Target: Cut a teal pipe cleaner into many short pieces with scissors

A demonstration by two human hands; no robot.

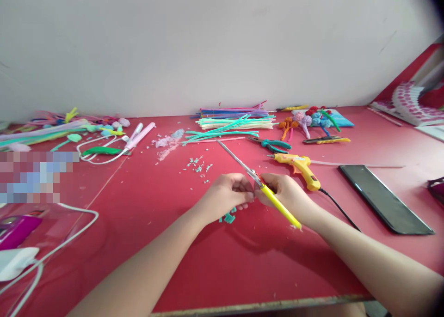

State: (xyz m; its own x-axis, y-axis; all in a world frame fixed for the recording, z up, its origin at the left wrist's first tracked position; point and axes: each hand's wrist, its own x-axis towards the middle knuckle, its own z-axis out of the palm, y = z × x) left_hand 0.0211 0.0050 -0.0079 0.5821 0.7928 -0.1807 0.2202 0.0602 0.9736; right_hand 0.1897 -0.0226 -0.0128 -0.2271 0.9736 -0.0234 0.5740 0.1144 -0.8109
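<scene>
My right hand [287,194] grips long scissors [239,162] with yellow handles, the blades pointing up and left over the red table [215,266]. My left hand [227,194] is closed right beside the scissors' pivot, pinching something small that I cannot make out. Short teal cut pieces [228,216] lie on the table just under my left hand. More teal scraps [198,164] are scattered a little further back.
A stack of coloured pipe cleaners [236,120] lies by the wall. A yellow glue gun [300,167] with its cord, teal pliers [274,144], pipe-cleaner flowers [312,120], a dark phone [385,198], and white cables [62,243] at the left surround the hands.
</scene>
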